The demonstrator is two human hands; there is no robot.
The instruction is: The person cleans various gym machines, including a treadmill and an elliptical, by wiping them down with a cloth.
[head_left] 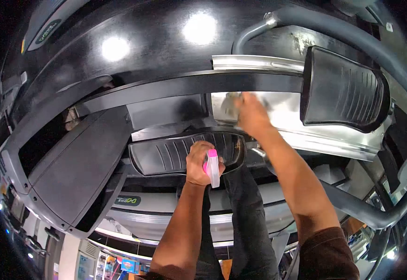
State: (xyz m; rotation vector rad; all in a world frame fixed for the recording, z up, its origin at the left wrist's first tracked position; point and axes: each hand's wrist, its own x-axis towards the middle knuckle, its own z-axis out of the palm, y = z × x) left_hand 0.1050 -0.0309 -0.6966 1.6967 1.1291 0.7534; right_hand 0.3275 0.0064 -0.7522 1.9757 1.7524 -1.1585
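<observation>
My left hand [198, 163] grips a small clear spray bottle [212, 168] with a pink head, held over the ribbed black foot pedal [166, 156] of an exercise machine. My right hand [252, 114] reaches further out and presses on the shiny metal rail [306, 135]. It is blurred by motion, with what looks like a pale cloth [231, 105] under the fingers. A second ribbed pedal [343, 88] sits just to the right of that hand.
A dark grey plastic cover [82, 177] of the machine fills the left. A black crossbar [189, 84] runs above the rail, and a curved grey handle tube [352, 37] arches at the top right. My dark trousers [245, 224] show below.
</observation>
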